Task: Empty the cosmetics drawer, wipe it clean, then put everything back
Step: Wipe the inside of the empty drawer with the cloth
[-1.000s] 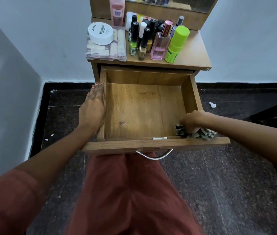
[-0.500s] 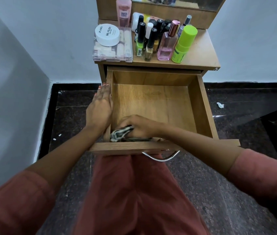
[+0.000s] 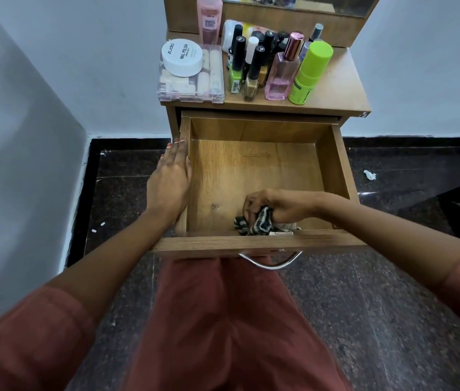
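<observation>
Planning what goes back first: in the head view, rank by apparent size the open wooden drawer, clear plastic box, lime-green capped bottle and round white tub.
1. Open wooden drawer
2. Clear plastic box
3. Lime-green capped bottle and round white tub look alike; unranked.

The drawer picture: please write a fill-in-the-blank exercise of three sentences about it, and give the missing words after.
1. The right hand grips a cloth with a ____ pattern.
2. The left hand rests flat on the ____ side wall of the drawer.
3. The round jar on the clear box is ____ in colour.
Missing words: striped; left; white.
</observation>
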Demonstrator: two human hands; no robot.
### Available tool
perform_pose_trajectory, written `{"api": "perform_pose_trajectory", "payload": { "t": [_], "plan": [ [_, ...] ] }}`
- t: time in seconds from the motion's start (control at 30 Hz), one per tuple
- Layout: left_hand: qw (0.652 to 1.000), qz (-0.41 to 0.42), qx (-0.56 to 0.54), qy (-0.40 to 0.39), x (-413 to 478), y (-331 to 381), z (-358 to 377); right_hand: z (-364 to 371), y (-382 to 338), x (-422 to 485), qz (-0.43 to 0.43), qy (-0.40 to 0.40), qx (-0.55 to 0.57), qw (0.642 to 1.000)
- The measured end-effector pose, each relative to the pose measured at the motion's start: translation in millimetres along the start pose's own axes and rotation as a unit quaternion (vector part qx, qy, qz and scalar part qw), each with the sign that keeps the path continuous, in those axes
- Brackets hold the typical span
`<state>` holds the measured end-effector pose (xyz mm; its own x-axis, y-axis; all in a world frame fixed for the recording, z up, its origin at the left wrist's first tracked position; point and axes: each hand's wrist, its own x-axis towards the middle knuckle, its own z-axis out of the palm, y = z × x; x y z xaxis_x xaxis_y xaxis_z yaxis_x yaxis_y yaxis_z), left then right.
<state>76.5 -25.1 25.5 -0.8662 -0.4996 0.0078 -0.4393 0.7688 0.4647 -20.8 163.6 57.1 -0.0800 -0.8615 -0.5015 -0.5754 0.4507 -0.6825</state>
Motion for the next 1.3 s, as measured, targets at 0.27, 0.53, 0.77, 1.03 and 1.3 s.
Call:
{"api": "perform_pose_trajectory", "payload": {
  "t": [0.27,0.53,0.77,1.03,1.3],
  "plan": [
    [1.0,0.002,0.008,-0.002,1.1,0.6,-0.5,24.6,-32.5,71.8,-0.109,0.027,0.008,0.994],
    [1.0,0.009,0.002,0.005,-1.1,0.0,0.3,-1.8,16.1,-9.4,0.035,-0.017,0.036,0.999],
    [1.0,0.008,0.002,0.004,-1.8,-0.3,0.4,-9.5,51.4,-72.6,0.113,0.045,0.011,0.993],
    [1.0,0.005,-0.004,0.005,-1.2,-0.1,1.5,-20.2,42.8,-68.4,0.107,-0.001,-0.162,0.981],
    [1.0,0.002,-0.01,0.006,-0.2,-1.3,1.9,-16.1,15.1,-40.4,0.071,-0.034,-0.133,0.988]
  ]
}}
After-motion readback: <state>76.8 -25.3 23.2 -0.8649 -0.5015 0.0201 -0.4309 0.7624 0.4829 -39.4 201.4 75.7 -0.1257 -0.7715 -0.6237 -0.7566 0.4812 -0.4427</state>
